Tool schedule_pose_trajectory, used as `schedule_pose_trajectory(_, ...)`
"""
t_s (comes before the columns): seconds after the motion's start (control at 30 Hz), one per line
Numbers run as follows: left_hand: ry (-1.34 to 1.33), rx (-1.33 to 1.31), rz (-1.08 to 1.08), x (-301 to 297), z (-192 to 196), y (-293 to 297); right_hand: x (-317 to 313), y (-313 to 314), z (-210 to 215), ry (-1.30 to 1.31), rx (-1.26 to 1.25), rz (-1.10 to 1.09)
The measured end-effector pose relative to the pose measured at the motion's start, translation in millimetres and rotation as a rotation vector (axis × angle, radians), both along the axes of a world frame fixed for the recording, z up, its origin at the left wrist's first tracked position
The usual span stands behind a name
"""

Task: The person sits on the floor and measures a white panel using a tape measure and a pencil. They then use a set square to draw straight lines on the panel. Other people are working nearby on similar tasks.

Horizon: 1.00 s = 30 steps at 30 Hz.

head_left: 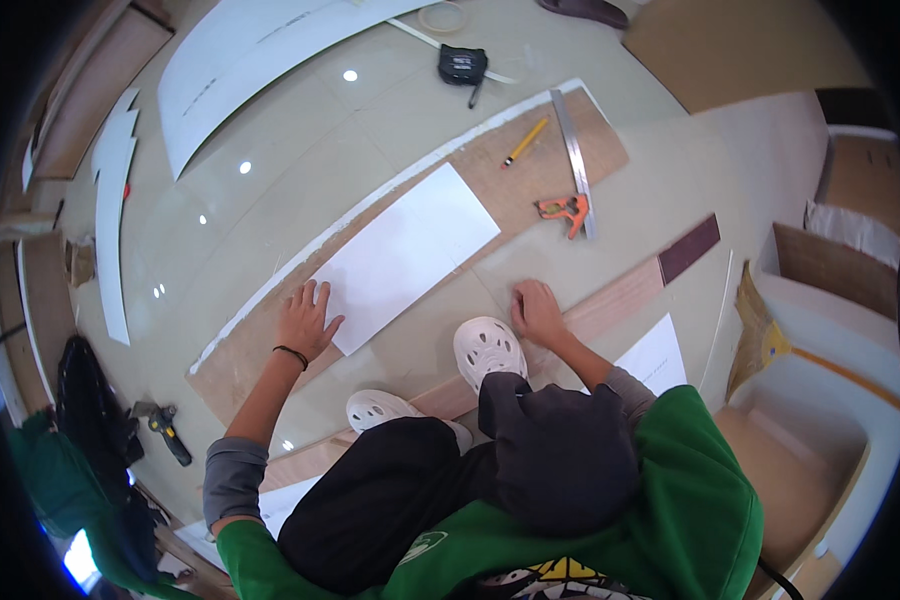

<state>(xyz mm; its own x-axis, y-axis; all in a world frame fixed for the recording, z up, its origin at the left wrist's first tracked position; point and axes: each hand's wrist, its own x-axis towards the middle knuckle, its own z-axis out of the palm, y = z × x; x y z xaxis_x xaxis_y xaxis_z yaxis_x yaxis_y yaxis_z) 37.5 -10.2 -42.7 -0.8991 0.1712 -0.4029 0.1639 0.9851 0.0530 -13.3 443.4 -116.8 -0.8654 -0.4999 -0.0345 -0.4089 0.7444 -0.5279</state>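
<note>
A white rectangular sheet [415,258] lies on a long brown wooden board [600,135] with a white far edge. My left hand [308,318] rests at the sheet's near left end, its fingers spread over the sheet's edge and the board. My right hand [538,310] is low over the floor beside my white clog [490,350], fingers curled in and nothing showing in them. On the board's right part lie a yellow pencil [526,142] and a combination square [573,165] with a steel blade and an orange head.
Beyond the board lies a black tape measure [463,65]. A large white panel [240,75] is at the far left. A thin wooden strip [620,290] runs by my feet. A cordless power tool [165,430] lies left. A broom [765,340] is at the right.
</note>
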Motion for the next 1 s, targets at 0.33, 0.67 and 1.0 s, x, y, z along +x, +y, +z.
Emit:
schedule_pose_trajectory(0.33,0.044,0.067,-0.092,-32,-9,29,-152,29,27,0.073,0.253,-0.759)
schedule_pose_trajectory(0.67,-0.019,0.108,0.081,-40,-13,98,-40,16,47,-0.098,-0.318,-0.858)
schedule_pose_trajectory(1.0,0.245,0.3,0.166,-24,-61,96,3,-75,70,-0.498,-0.123,-0.267)
